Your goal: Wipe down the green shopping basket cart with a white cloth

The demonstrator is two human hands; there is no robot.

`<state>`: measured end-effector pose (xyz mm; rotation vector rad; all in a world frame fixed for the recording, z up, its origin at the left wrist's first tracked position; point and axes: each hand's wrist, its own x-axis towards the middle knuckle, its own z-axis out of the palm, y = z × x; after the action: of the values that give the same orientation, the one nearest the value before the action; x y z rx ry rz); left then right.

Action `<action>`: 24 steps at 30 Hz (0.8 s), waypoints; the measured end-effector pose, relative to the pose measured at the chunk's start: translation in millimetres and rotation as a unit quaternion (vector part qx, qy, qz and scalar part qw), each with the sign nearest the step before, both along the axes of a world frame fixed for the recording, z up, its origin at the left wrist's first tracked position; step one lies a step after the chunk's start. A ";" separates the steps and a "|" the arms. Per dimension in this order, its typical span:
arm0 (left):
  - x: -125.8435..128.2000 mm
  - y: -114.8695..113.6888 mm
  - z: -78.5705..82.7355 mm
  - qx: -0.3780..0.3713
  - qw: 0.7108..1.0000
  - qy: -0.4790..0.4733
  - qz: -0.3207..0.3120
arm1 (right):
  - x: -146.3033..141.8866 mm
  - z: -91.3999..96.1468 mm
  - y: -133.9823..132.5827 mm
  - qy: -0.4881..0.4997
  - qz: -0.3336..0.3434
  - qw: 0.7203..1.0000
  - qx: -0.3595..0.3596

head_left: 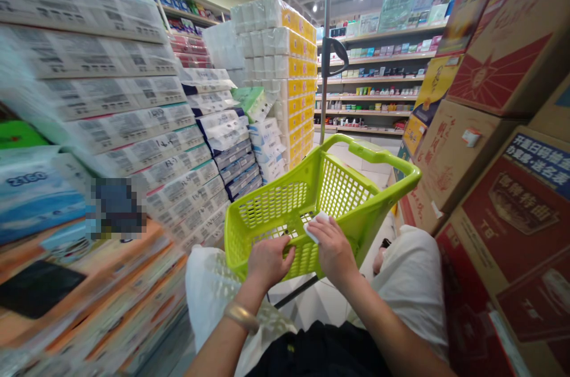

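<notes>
A lime-green shopping basket (278,205) with perforated walls and a raised handle stands tilted between my knees. My left hand (269,259) grips its near rim, the fingers curled over the edge and the thumb along the rim. Farther right on the same rim, my right hand (332,246) presses a folded white tissue (315,226) against the plastic. The tissue lies under my fingers, and part of it is hidden. Through the holes, the floor shows below the basket. A gold bangle (241,316) circles my left wrist.
Stacked tissue packs (133,127) rise on the left, with a dark phone-like slab (40,288) lying on orange packs. Cardboard cartons (463,157) are piled close on the right. A metal pole (326,9) stands beyond the basket, before stocked shelves (374,79).
</notes>
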<state>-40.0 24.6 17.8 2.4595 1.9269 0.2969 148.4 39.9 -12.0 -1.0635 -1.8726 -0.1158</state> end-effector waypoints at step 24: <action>10.1 -14.1 -3.0 0.014 1.000 -0.007 0.003 | 6.7 -1.0 -10.4 0.017 -0.012 1.000 -0.001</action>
<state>-29.8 10.4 14.8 2.4618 1.9385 0.3414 155.1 29.4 -13.1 -1.0820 -1.8304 -0.1096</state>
